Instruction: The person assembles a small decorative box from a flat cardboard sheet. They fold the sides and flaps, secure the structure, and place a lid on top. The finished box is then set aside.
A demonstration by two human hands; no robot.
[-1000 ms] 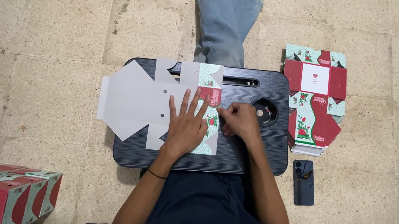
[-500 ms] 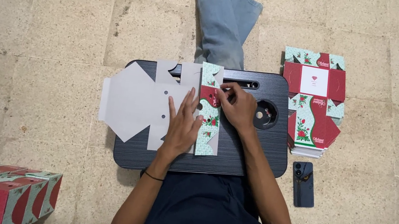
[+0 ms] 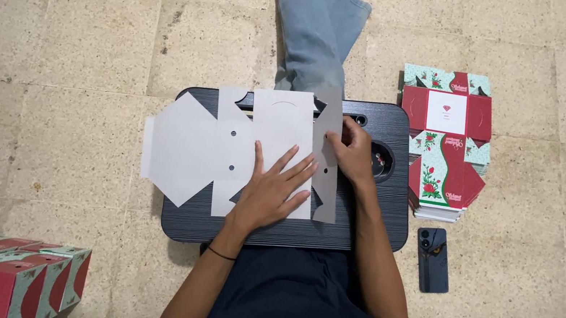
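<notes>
While the flat left hand (image 3: 270, 194) pins it, the right hand (image 3: 351, 148) pinches the blank-side-up box cutout's (image 3: 226, 144) flap.

Printed flap of the flat white die-cut cardboard box blank (image 3: 226, 148) now folded over, so only its plain white side shows; the red-green print I saw before is hidden. My right hand (image 3: 350, 149) moved up to the narrow right strip. My left hand (image 3: 271, 194) slid lower, flat on the panel.

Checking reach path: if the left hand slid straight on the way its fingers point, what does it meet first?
Left hand points up-right across the flat box blank; it would likely meet the right hand at the folded strip first.
</notes>
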